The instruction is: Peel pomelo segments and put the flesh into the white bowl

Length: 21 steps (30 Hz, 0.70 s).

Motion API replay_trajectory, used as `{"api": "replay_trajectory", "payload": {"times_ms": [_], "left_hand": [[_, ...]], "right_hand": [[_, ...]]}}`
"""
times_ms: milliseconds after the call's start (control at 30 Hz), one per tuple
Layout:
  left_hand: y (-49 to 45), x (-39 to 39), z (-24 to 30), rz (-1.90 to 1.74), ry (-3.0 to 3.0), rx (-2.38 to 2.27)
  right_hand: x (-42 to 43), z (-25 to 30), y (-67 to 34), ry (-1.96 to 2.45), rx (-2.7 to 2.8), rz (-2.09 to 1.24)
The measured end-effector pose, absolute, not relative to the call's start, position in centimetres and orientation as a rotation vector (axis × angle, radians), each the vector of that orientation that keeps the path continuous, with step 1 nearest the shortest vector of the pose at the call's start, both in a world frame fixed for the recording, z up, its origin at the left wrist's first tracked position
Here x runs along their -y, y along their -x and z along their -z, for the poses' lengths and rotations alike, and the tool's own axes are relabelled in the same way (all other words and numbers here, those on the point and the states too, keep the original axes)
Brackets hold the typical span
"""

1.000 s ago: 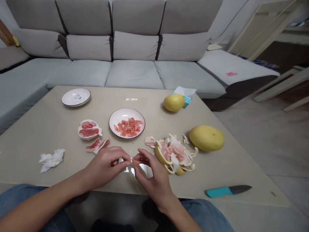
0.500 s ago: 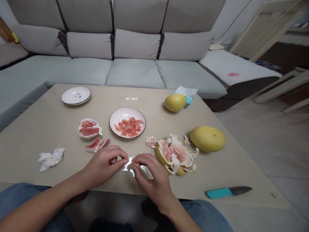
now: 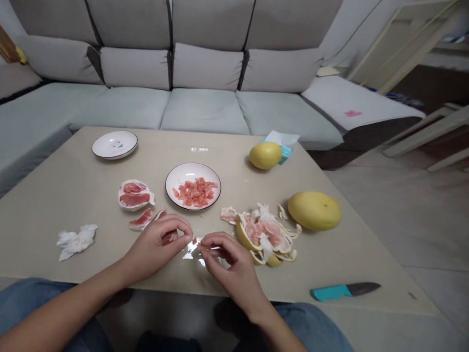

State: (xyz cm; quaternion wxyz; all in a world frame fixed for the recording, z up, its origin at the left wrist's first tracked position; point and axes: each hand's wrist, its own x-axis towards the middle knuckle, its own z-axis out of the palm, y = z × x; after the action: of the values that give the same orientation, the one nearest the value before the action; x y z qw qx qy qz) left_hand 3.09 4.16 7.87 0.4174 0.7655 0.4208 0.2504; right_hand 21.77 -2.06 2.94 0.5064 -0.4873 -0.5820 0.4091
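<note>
My left hand is curled, with thumb and forefinger pinched together. A red pomelo segment shows inside its fingers. Just across a small gap, my right hand pinches a tiny bit of pomelo flesh at its fingertips, mostly hidden. Beyond the hands, a white dark-rimmed plate carries several pieces of peeled red flesh. Left of it lie a partly peeled pomelo chunk and loose segments. A heap of rind and membrane sits right of my right hand.
Two whole yellow pomelos, one nearer and one farther, stand at right, the farther by a tissue pack. A teal-handled knife lies near the front edge. Crumpled tissue and a second plate are at left.
My left hand has shifted slightly up and left, and its segment shows more. The bit of flesh at my right fingertips is less visible now.
</note>
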Motion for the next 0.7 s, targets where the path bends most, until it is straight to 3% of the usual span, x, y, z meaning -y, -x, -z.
{"api": "replay_trajectory", "payload": {"times_ms": [333,700], "left_hand": [[-3.5,-10.2,-6.2,-0.635,-2.109,-1.150],[-4.7,-17.2,-2.3,-0.529,-2.265,-1.324]], "right_hand": [[1.4,-2.5,-21.8,1.251,1.228,-1.125],[1.4,-2.8,-22.3,1.287,1.288,-0.995]]}}
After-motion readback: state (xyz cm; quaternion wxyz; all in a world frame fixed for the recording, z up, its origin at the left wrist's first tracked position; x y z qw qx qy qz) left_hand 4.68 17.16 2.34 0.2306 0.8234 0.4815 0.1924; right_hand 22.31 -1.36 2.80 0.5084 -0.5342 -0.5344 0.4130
